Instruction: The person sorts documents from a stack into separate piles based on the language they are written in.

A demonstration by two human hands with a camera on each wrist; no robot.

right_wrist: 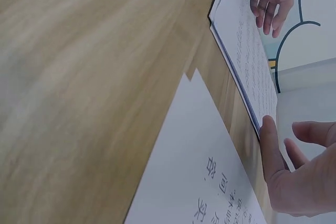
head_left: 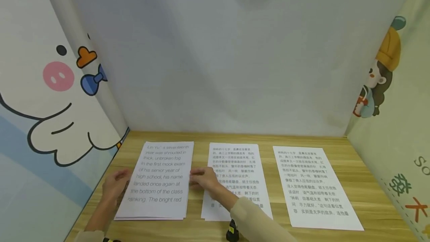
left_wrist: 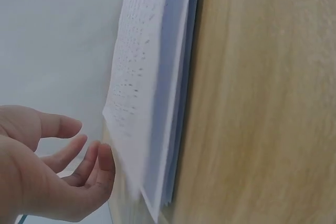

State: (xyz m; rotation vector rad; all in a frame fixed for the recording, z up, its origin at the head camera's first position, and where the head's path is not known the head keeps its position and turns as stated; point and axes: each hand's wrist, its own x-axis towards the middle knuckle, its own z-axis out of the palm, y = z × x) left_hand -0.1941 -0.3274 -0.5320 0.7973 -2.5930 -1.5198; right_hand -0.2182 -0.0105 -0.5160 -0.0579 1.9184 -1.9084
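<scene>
A stack of printed English sheets [head_left: 158, 178] lies at the left of the table, its lower sheets slightly out of line with the top one. My left hand [head_left: 115, 184] is beside the stack's left edge, fingers loosely bent; in the left wrist view a small gap separates it from the paper. At the opposite edge is my right hand [head_left: 204, 178], which appears to touch the stack with one fingertip [right_wrist: 268, 123] in the right wrist view, thumb apart. The right forearm passes over a middle stack of Chinese-printed sheets [head_left: 235, 163], covering part of its text.
Another Chinese-printed sheet [head_left: 315, 186] lies at the right of the wooden table [head_left: 181, 230]. A pale wall covering [head_left: 215, 66] rises behind the table, and printed cartoon panels stand at both sides. A small black object [head_left: 232, 231] shows below the right sleeve.
</scene>
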